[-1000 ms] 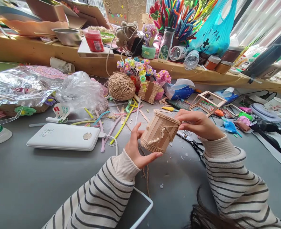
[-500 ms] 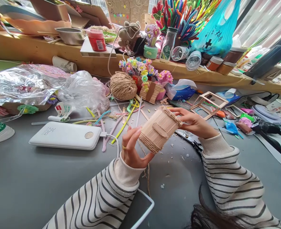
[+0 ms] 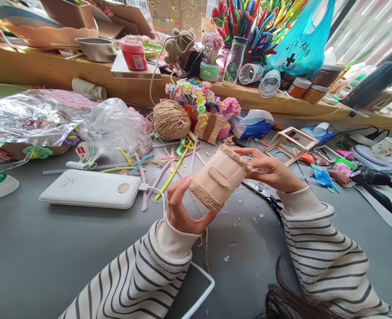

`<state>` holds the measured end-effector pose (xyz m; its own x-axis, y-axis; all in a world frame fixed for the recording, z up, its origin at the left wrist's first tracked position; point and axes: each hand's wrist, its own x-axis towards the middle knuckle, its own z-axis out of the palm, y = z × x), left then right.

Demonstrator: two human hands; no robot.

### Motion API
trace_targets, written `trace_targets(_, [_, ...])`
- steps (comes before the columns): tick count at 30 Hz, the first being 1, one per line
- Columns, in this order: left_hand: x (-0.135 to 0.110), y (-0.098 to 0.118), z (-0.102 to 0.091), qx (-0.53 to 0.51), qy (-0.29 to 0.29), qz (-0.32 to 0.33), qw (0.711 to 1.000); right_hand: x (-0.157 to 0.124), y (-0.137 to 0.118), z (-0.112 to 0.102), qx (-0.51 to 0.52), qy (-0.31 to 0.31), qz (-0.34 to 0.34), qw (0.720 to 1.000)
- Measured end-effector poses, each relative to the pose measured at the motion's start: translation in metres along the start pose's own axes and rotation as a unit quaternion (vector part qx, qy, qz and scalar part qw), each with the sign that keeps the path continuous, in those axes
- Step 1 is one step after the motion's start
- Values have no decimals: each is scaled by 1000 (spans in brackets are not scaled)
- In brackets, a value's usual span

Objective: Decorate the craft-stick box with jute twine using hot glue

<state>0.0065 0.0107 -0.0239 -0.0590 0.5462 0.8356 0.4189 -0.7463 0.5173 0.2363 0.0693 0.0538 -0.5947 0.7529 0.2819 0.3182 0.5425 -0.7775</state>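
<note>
Held tilted above the table is a small barrel of wooden craft sticks (image 3: 212, 188), with twine wound round both ends and a short twine-edged piece on its side. My left hand (image 3: 184, 208) grips its lower left end between thumb and fingers. At the upper right end, the fingers of my right hand (image 3: 265, 168) are closed on the twine rim; the right thumb is partly hidden. A loose strand of twine (image 3: 207, 252) hangs or lies below the barrel; I cannot tell where it joins.
A white power bank (image 3: 91, 188) with a cable lies left of my hands. Scissors (image 3: 262, 190) rest beside my right wrist. Behind are a twine ball (image 3: 171, 118), a stack of craft sticks (image 3: 210, 127), a wooden stick frame (image 3: 291, 144) and colourful pipe cleaners (image 3: 164, 177).
Both hands have shifted the barrel slightly left and turned it a little about its length. Both hands keep their hold.
</note>
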Motion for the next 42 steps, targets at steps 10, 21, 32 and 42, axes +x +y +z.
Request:
trace_targets(10, [8,1,-5,-272,-29,-395,877,0,-21,14,41,50,28,998])
trace_targets(21, [13,-3,-3,-261,-49,-486,833,-20,-14,50,51,187,108,975])
trace_targets(32, [13,6,5,-129,-110,-456,874,-41,9,70,202,255,218,920])
trace_targets(42, [6,13,19,-86,-89,-383,916,-39,1,73,179,238,224,928])
